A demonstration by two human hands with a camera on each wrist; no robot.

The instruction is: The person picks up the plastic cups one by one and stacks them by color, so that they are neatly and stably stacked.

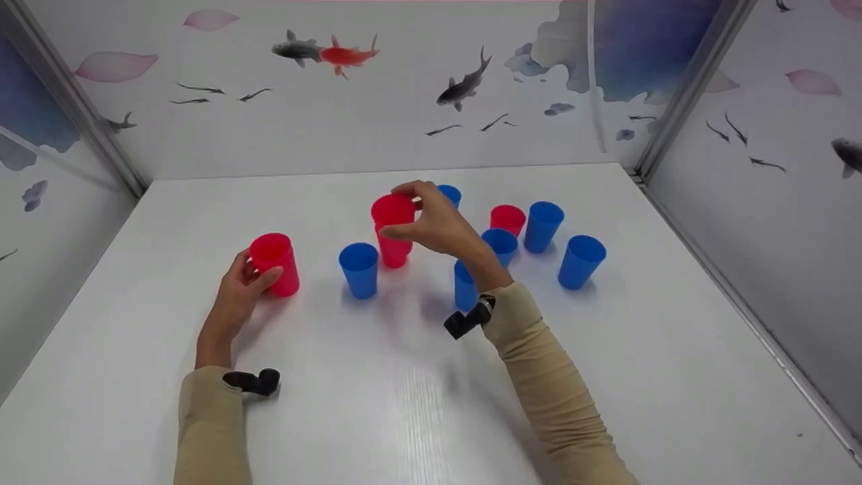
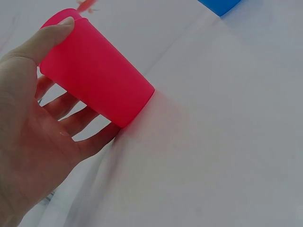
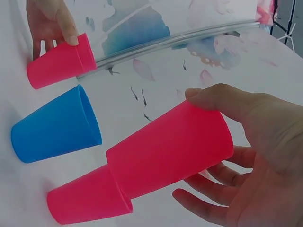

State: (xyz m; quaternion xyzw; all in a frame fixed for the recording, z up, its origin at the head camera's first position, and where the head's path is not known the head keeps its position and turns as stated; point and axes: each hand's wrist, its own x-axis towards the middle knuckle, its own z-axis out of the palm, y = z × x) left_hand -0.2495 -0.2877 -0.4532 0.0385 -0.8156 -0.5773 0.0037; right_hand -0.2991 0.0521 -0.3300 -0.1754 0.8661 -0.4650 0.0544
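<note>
My left hand (image 1: 236, 296) grips a red cup (image 1: 286, 269) standing upright at the left of the table, thumb near its rim and fingers around the far side. A second edge line shows just below that rim in the left wrist view. Toward the middle, my right hand (image 1: 441, 225) holds another red cup (image 3: 170, 146) by its upper part, thumb on one side and fingers on the other. The base of this cup overlaps the rim of a lower red cup (image 3: 87, 198) standing on the table. A blue cup (image 1: 360, 273) stands just left of that pair.
Right of the middle stand several blue cups (image 1: 582, 266) and one red cup (image 1: 507, 217), some partly hidden by my right arm. Another blue cup (image 1: 451, 195) is behind my right hand. Printed panels (image 1: 377, 135) border the white table (image 1: 377, 391) at the back and sides.
</note>
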